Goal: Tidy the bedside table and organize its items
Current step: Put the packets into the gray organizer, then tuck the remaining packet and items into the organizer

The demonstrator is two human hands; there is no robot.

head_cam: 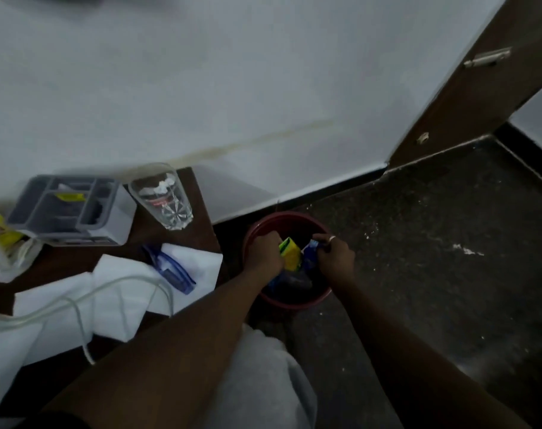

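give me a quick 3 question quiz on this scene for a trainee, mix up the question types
1. True or false: both hands are over the red bin on the floor.
2. Which hand grips the yellow-green packet? A) left hand B) right hand C) neither
3. Fill in: on the table, the glass stands to the right of the grey ____.

Key: 1 true; 2 A; 3 organizer
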